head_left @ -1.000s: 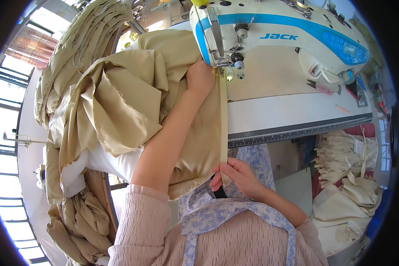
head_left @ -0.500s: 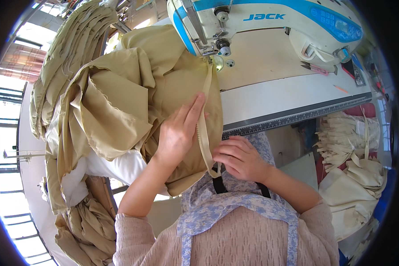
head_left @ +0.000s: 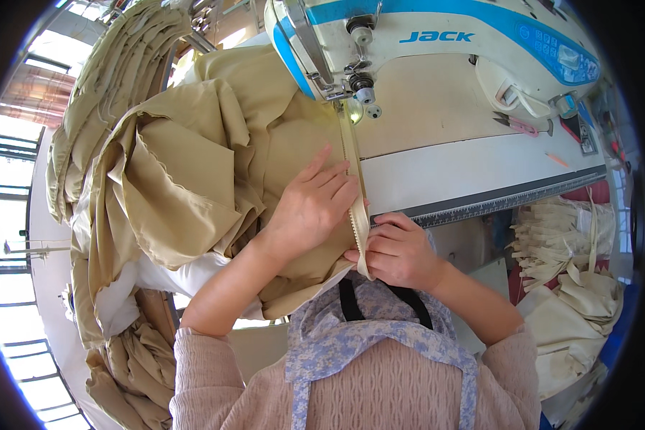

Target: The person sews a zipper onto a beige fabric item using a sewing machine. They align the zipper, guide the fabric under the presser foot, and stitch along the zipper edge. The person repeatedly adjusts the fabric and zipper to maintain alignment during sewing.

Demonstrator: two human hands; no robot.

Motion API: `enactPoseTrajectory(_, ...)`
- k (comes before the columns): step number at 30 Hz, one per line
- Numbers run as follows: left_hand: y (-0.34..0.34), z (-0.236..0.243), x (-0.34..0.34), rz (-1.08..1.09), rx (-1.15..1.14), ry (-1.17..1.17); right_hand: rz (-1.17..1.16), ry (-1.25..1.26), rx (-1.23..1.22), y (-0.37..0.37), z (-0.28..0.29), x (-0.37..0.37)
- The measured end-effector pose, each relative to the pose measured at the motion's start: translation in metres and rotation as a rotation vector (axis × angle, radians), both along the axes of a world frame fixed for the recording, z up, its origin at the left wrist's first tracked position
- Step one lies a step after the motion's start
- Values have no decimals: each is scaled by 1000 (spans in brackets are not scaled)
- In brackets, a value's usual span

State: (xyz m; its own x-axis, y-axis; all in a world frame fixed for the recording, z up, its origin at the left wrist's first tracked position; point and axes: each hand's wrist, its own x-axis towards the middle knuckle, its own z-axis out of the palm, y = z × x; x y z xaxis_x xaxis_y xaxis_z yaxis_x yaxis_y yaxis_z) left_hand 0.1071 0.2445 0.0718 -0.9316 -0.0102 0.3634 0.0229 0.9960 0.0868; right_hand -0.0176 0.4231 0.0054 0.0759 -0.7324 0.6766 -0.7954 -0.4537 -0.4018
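Two sets of fingers meet a narrow, pale-tan zipper tape with a toothed edge (head_left: 360, 228): those of the left hand (head_left: 312, 208) lie half-bent and slightly spread across it, index finger reaching over the cloth, though whether they pinch cannot be told; those of the right hand (head_left: 401, 254) are curled nearly closed about its lower end. The tape runs along the right margin of a broad, smooth tan fabric panel (head_left: 279, 143), up to the needle area of a white-and-blue sewing machine (head_left: 437, 36). It looks light and bendable, stiffer along the teeth; the cloth appears soft, somewhat slippery and quick to crease. The surest hold would likely be tape and cloth edge together, flat between thumb and fingers, with the loose folds supported at left. Beyond lie a black ruler strip (head_left: 494, 199) along the table edge and pink-handled snips (head_left: 519, 127); layered tan cloth pieces (head_left: 115, 93) hang at left, and pale cream bundles (head_left: 566, 337) sit at lower right.
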Motion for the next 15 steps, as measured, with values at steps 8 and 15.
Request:
enactPoseTrajectory(8,-2,-4,-3,0,59,-9,-45,110,47,7,-7,1)
enactPoseTrajectory(15,-8,-10,2,34,117,1,-6,106,-36,-19,-10,5)
